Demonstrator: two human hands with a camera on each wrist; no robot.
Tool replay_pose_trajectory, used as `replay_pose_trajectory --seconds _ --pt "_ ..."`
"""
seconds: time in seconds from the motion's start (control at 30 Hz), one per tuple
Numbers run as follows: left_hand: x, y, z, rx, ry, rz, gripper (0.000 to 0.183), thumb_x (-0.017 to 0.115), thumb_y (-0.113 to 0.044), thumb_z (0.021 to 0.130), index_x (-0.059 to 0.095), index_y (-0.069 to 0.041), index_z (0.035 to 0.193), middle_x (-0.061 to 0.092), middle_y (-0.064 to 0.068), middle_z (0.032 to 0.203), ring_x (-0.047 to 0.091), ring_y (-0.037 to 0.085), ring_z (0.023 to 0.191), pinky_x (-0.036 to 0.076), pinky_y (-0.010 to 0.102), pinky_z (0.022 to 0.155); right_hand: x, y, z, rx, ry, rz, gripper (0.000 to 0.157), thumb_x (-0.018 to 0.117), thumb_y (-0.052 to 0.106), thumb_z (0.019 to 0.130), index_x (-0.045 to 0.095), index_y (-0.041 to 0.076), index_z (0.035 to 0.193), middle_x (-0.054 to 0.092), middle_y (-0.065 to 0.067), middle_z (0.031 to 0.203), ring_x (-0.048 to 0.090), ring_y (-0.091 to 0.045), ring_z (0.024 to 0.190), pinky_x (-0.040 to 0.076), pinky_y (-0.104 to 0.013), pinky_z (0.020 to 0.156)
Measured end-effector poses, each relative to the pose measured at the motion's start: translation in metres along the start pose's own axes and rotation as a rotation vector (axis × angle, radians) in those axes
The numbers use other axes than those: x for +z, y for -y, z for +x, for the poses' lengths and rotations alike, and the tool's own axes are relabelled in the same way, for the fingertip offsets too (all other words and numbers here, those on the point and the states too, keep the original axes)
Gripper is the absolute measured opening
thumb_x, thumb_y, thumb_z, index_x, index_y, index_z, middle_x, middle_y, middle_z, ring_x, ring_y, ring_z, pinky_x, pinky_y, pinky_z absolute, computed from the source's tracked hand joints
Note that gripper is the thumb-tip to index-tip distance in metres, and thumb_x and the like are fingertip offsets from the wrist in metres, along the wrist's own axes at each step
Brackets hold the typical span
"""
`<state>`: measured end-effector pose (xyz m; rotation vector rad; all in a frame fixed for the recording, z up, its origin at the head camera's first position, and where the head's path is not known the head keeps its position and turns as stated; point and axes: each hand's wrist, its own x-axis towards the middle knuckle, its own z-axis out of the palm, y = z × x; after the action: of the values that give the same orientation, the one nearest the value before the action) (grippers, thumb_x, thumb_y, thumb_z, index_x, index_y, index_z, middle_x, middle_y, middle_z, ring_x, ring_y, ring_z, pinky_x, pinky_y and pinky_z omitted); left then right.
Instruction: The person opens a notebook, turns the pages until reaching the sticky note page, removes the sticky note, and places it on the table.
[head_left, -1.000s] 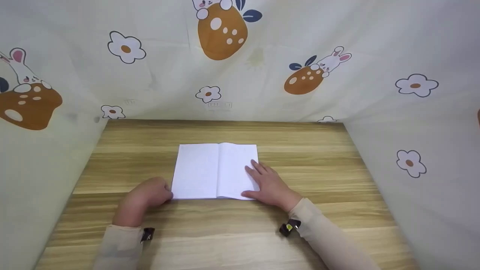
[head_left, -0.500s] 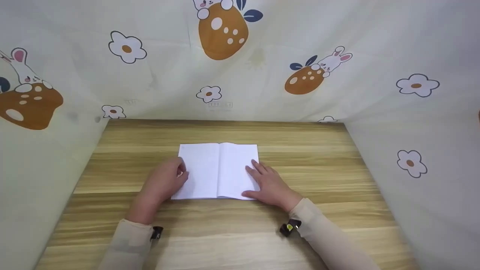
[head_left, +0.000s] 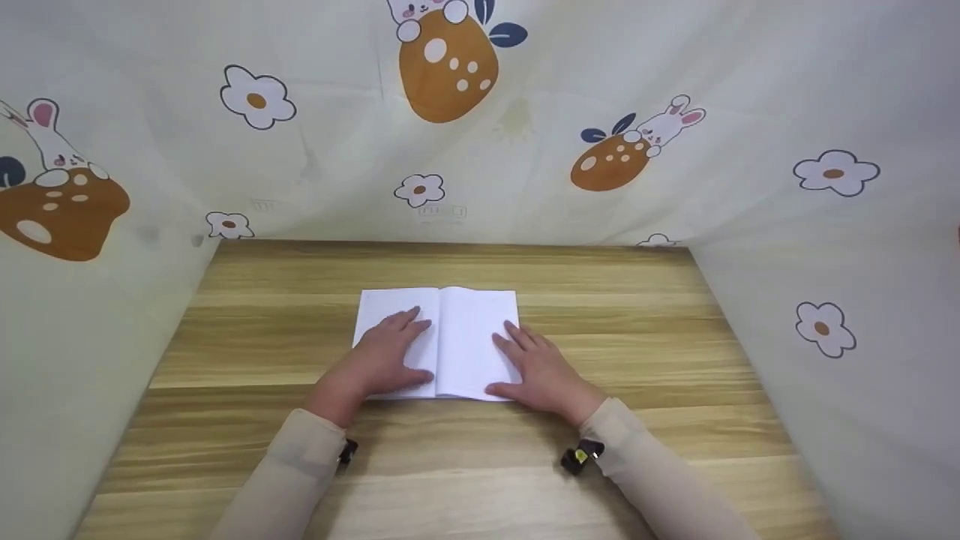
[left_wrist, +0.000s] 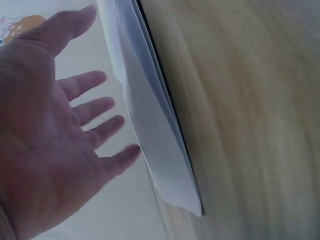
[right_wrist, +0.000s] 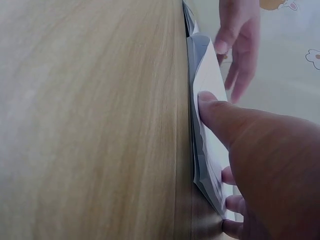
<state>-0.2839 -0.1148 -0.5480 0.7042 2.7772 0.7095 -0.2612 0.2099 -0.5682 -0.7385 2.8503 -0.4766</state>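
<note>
An open notebook (head_left: 469, 337) with blank-looking white pages lies flat on the wooden table, its fold running away from me. Over the left page is my left hand (head_left: 386, 356), fingers spread and thumb toward the fold. The left wrist view has that hand (left_wrist: 55, 125) with its palm showing and nothing in it, close above the pages (left_wrist: 150, 135). My right hand (head_left: 544, 371) rests on the outer edge of the right page, fingers spread. In the right wrist view its thumb (right_wrist: 215, 110) lies on the page near the front edge, where the stacked sheets bulge.
The table (head_left: 480, 465) has pale wood grain. A white curtain (head_left: 337, 150) printed with rabbits and flowers stands round its back and both sides. Small black devices are strapped at both wrists, such as the right wrist camera (head_left: 581, 455).
My left hand has moved right from the notebook's front left corner to over the left page, its curled fingers spreading out. My right hand has stayed on the right page.
</note>
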Motion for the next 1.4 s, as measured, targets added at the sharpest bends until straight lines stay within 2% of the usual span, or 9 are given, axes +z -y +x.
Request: replay_pose_trajectory --seconds 0.1,0.23,0.47,0.7,0.77,0.93,1.17,1.4 --pt "0.001 0.000 0.000 -0.046 0.074 0.015 0.101 0.089 -0.046 0.091 0.041 -0.006 0.170 0.022 0.023 0.181 0.019 0.048 0.166 0.018 0.071 0.130 0.000 0.001 0.000 0.005 0.004 0.001 0.097 0.069 0.068 0.100 0.037 0.012 0.173 0.022 -0.015 0.182 0.025 -0.046 0.165 0.024 -0.064 0.131" --pt "0.003 -0.001 0.000 -0.099 0.121 0.024 0.106 0.090 -0.049 0.089 0.038 -0.007 0.172 0.018 0.025 0.181 0.014 0.049 0.167 0.011 0.075 0.130 -0.001 0.001 -0.001 0.003 0.007 0.000 0.098 0.068 0.069 0.101 0.037 0.012 0.173 0.022 -0.016 0.182 0.025 -0.046 0.165 0.024 -0.064 0.131" --pt "0.003 -0.004 0.001 -0.106 0.114 0.017 0.104 0.093 -0.046 0.087 0.043 -0.006 0.169 0.022 0.027 0.180 0.017 0.050 0.166 0.013 0.077 0.128 0.001 0.000 -0.001 -0.011 -0.014 0.004 0.096 0.071 0.067 0.100 0.040 0.010 0.172 0.025 -0.018 0.181 0.029 -0.047 0.163 0.026 -0.063 0.130" --pt "0.003 -0.005 0.002 -0.127 0.127 0.014 0.104 0.093 -0.046 0.086 0.043 -0.007 0.169 0.022 0.026 0.180 0.017 0.050 0.166 0.011 0.076 0.129 0.004 0.002 -0.005 0.026 -0.104 0.110 0.099 0.076 0.068 0.097 0.044 0.009 0.170 0.021 -0.026 0.180 0.031 -0.049 0.161 0.031 -0.061 0.129" --pt "0.004 -0.005 0.002 -0.129 0.127 0.013 0.104 0.093 -0.046 0.086 0.044 -0.007 0.169 0.022 0.026 0.180 0.017 0.051 0.165 0.011 0.076 0.129 0.004 0.004 -0.007 0.000 -0.134 0.114 0.097 0.076 0.067 0.097 0.046 0.008 0.168 0.024 -0.022 0.180 0.032 -0.046 0.162 0.031 -0.059 0.130" --pt "0.004 -0.004 0.003 -0.132 0.124 0.004 0.104 0.093 -0.046 0.085 0.044 -0.007 0.168 0.021 0.026 0.180 0.016 0.051 0.165 0.010 0.077 0.128 0.005 0.006 -0.016 -0.127 -0.188 0.061 0.091 0.081 0.061 0.095 0.052 0.008 0.163 0.037 -0.015 0.177 0.039 -0.040 0.159 0.034 -0.060 0.128" --pt "0.005 -0.005 0.004 -0.141 0.120 -0.001 0.104 0.094 -0.045 0.084 0.045 -0.006 0.167 0.023 0.027 0.179 0.017 0.051 0.165 0.010 0.078 0.128 0.009 0.003 -0.031 -0.258 -0.185 -0.020 0.075 0.084 0.049 0.097 0.056 0.014 0.158 0.047 -0.011 0.170 0.048 -0.033 0.153 0.042 -0.056 0.123" --pt "0.003 -0.006 0.005 -0.132 0.125 0.023 0.103 0.093 -0.046 0.085 0.045 -0.006 0.167 0.024 0.027 0.178 0.020 0.053 0.164 0.014 0.079 0.127 0.009 0.000 -0.032 -0.320 -0.177 -0.040 0.061 0.082 0.036 0.098 0.061 0.016 0.152 0.053 -0.010 0.164 0.051 -0.031 0.150 0.043 -0.054 0.123"
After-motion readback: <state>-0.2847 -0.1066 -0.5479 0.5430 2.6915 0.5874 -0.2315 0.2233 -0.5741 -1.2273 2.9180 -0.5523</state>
